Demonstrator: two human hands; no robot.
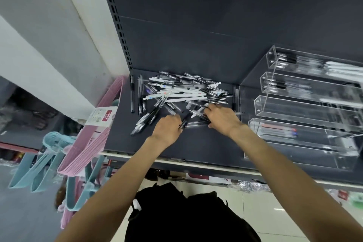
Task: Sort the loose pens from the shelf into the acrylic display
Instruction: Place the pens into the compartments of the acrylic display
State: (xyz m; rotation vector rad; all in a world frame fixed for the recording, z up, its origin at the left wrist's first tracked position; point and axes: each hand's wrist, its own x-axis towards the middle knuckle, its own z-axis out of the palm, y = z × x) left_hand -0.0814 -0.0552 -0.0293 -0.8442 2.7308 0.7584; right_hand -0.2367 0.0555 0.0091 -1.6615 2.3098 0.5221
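A heap of loose pens (182,88), clear ones with black caps and white ones, lies on the dark shelf (121,135). My left hand (168,127) grips a black-capped clear pen (183,123) at the pile's near edge. My right hand (221,119) reaches into the pile with its fingers curled around a few clear pens (198,124) that point left. The tiered acrylic display (306,104) stands on the shelf to the right, with pens lying in its top two troughs and in the lowest one.
Pink hangers (88,139) and blue hangers (39,169) hang off the shelf's left end. The slotted upright (117,23) rises at the left, the shelf's dark back panel behind. Below the shelf's front edge (196,165) are packaged goods and a tiled floor.
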